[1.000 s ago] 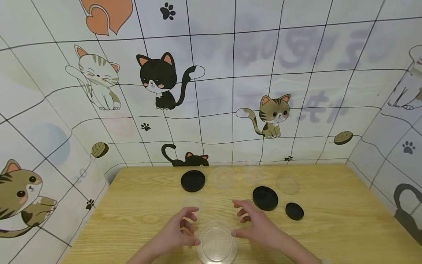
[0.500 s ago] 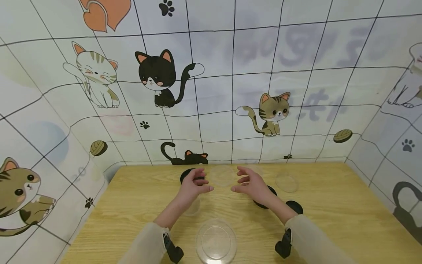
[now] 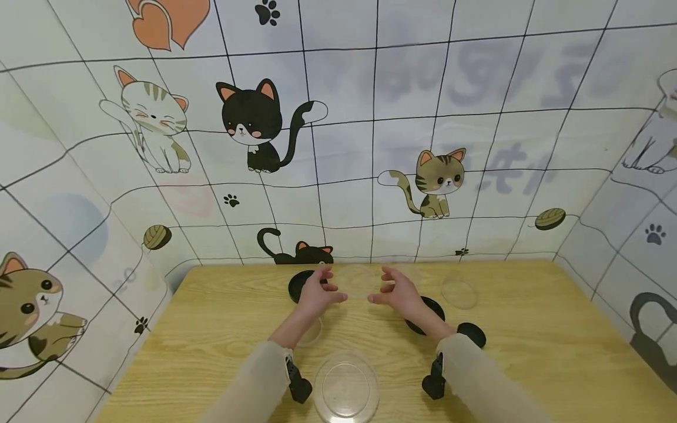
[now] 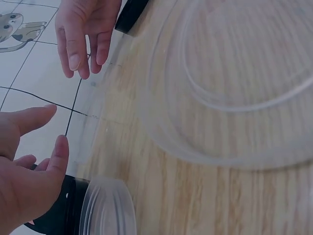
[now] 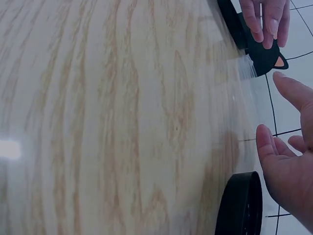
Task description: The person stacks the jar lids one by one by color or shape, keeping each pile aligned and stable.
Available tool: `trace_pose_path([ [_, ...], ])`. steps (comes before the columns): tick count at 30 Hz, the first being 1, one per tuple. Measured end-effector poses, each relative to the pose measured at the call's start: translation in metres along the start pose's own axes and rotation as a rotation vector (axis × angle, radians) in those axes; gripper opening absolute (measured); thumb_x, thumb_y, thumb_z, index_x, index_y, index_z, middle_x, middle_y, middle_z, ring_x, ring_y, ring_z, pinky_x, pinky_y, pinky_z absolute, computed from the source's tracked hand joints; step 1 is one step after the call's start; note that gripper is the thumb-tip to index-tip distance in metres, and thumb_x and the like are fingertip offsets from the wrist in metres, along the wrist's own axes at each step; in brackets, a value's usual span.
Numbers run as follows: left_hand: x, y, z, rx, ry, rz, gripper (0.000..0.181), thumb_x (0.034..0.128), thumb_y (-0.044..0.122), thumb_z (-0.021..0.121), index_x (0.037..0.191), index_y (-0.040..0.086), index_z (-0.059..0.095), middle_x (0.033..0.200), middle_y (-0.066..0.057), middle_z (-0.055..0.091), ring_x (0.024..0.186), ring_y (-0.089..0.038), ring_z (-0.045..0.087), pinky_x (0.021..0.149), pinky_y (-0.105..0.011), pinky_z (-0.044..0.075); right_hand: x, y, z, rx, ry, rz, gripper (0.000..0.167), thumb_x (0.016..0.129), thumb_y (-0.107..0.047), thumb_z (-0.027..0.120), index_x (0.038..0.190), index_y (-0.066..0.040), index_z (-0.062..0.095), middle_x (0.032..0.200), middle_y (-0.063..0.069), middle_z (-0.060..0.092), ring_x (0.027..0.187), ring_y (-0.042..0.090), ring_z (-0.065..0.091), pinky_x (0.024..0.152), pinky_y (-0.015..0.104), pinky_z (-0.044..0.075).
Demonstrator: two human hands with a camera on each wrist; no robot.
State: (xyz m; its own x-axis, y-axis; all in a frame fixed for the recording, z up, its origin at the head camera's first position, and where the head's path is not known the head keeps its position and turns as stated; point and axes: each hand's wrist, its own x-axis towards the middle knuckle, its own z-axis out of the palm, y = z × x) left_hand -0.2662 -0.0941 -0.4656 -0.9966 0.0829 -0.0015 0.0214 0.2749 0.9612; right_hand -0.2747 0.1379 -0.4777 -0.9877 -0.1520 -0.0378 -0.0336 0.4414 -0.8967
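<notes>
**Plainly, left grip (image 3: 317, 295) and right grip (image 3: 401, 295) bracket a clear round piece (image 3: 357, 279), holding nothing**

On the wooden desk (image 3: 201, 352), that piece lies flat near the middle of the back edge, between the two grips. Both are slack, fingers loosely bent and thumbs pointing toward each other over its near side. Whether either thumb touches the rim cannot be told. An even approach from both sides looks best, with thumbs and fingers meeting the rim at facing points. Being so see-through, its edge may be hard to judge by eye; light pressure should serve better than a squeeze, and a push from one side alone might slide it.

Around it, the cat-patterned backdrop (image 3: 349, 153) rises right behind, leaving little room past the piece. A large clear dish (image 3: 346, 405) sits at the front between the sleeves, where a low forearm could catch it. The left black lid (image 3: 296, 289) is partly hidden by the left grip, the right black lid (image 3: 436, 307) partly by the right wrist. Another clear disc (image 3: 460, 292) lies well apart to the right. A small black lid (image 3: 472, 335) is just beside the right sleeve, and a small clear cup (image 3: 313, 335) shows partly beside the left forearm. Smallest, the left wrist camera (image 3: 300, 388) hangs near the dish.
</notes>
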Motion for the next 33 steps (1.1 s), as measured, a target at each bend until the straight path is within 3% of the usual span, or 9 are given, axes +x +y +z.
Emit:
trace_pose_path([
  [10,0.006,-0.009,0.007,0.146,-0.017,0.032,0.085,0.0787,-0.003,0.085,0.153,-0.001,0.042,0.149,-0.025,0.047,0.12,-0.037,0.059,0.083,-0.041,0.058,0.003,0.003,0.01,-0.039,-0.006,0.013,0.089,0.086,-0.012,0.084,0.156,0.006,0.032,0.149,0.025,0.047,0.116,0.035,0.06,0.085,0.044,0.055],
  [16,0.008,-0.009,0.01,0.168,-0.037,0.021,0.088,0.0792,-0.002,0.084,0.154,-0.002,0.038,0.151,-0.026,0.045,0.122,-0.038,0.058,0.088,-0.045,0.056,0.006,-0.001,0.011,-0.067,-0.017,0.035,0.091,0.086,-0.012,0.085,0.156,0.007,0.03,0.15,0.026,0.045,0.116,0.034,0.06,0.082,0.042,0.055],
  [21,0.015,-0.009,0.013,0.205,-0.019,0.006,0.091,0.0776,0.0,0.086,0.155,-0.001,0.038,0.146,-0.024,0.051,0.106,-0.03,0.06,0.077,-0.038,0.053,0.008,-0.002,0.01,-0.077,-0.031,0.041,0.094,0.087,-0.014,0.084,0.159,0.005,0.026,0.151,0.026,0.045,0.119,0.035,0.06,0.081,0.041,0.056],
  [26,0.017,-0.01,0.015,0.221,-0.018,-0.009,0.09,0.0769,0.001,0.086,0.154,-0.003,0.039,0.142,-0.023,0.053,0.101,-0.027,0.059,0.079,-0.039,0.053,0.008,-0.002,0.011,-0.056,-0.05,0.045,0.094,0.087,-0.012,0.084,0.159,0.004,0.025,0.155,0.026,0.041,0.123,0.036,0.057,0.081,0.041,0.056],
  [33,0.016,-0.008,0.019,0.237,-0.01,-0.01,0.085,0.0775,-0.001,0.086,0.151,-0.007,0.042,0.136,-0.022,0.058,0.108,-0.03,0.062,0.084,-0.041,0.056,0.009,-0.003,0.011,-0.059,-0.067,0.047,0.094,0.085,-0.008,0.084,0.157,0.008,0.026,0.15,0.027,0.045,0.108,0.028,0.058,0.075,0.035,0.051],
])
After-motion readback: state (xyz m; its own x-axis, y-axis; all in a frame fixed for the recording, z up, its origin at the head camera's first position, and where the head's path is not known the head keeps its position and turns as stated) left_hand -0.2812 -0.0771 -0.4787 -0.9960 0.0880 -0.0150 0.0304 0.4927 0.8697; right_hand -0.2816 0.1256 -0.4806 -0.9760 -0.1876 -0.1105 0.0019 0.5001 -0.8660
